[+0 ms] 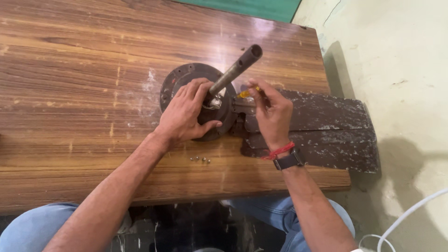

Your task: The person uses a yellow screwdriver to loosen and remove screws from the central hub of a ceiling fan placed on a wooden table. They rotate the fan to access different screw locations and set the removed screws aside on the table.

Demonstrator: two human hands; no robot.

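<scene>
A round dark ceiling-fan motor housing [173,84] lies on the wooden table [70,84], with a grey metal rod [235,70] rising from its middle. My left hand [189,114] rests flat on the housing beside the rod's base, where pale wires show. My right hand [270,109] pinches a small yellow-handled screwdriver [247,93] pointed toward the hub. Dusty brown fan blades [322,130] stretch to the right past the table edge, under my right wrist.
Three small screws [200,159] lie on the table near its front edge. To the right is a pale concrete floor [406,70] with a white cable [410,212]. My knees in blue jeans are below the table.
</scene>
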